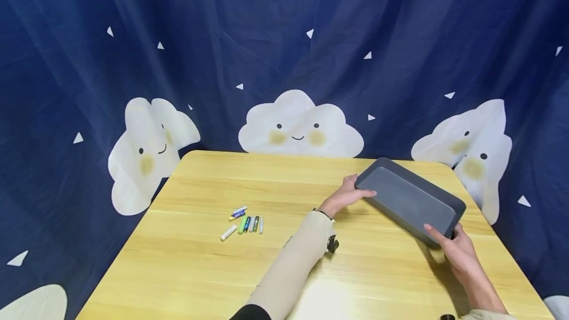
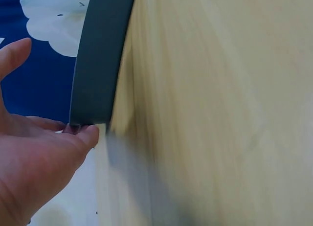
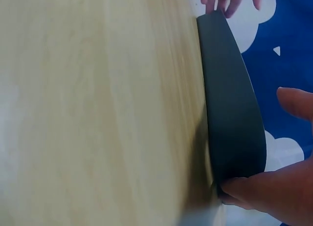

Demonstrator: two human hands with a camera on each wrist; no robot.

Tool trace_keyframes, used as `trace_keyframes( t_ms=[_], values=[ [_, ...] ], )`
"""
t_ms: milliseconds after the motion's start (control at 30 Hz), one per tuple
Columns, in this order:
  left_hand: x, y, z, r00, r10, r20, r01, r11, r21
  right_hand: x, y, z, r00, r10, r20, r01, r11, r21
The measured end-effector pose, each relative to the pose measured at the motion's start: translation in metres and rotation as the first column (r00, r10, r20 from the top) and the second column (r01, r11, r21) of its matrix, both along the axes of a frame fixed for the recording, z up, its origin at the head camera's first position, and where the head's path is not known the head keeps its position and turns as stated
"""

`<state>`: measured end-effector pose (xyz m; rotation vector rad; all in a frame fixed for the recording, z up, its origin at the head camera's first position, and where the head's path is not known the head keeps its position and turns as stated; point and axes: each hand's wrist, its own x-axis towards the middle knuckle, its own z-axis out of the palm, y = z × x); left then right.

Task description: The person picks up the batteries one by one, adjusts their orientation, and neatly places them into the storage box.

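Observation:
A dark grey rectangular tray (image 1: 402, 196) slants over the right side of the table, held between both hands, its shadow falling on the wood. At its left end, the left hand (image 1: 348, 194) has its thumb over the rim; the left wrist view shows that hand's fingers (image 2: 88, 137) under the tray's end. The right hand (image 1: 460, 251) grips the near right corner, thumb on the inner side and fingertips (image 3: 234, 189) against the underside in the right wrist view. Nothing lies inside the tray.
Several marker-like sticks (image 1: 251, 224) lie in a loose group left of the left forearm, with a white one (image 1: 228, 232) nearest the front. The wooden table (image 1: 200, 270) ends at the back against a dark blue curtain (image 1: 266, 38) with cloud prints.

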<state>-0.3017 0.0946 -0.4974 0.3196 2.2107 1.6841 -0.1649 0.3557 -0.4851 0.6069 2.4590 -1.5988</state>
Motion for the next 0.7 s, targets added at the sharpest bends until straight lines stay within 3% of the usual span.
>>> trace_keyframes(
  t_ms=[167, 367, 700],
  values=[
    [0.002, -0.01, 0.004, 0.999, 0.018, -0.033, -0.021, 0.993, -0.118, 0.001, -0.004, 0.0, 0.999, 0.032, -0.025, -0.031, 0.999, 0.032],
    [0.007, -0.022, 0.011, 0.997, 0.03, -0.066, -0.05, 0.943, -0.33, 0.001, -0.009, -0.001, 0.995, 0.083, -0.049, -0.079, 0.993, 0.09],
    [0.013, -0.033, 0.011, 0.986, 0.041, -0.164, -0.092, 0.943, -0.318, 0.003, -0.011, -0.003, 0.983, 0.173, -0.06, -0.165, 0.98, 0.113]
  ],
)
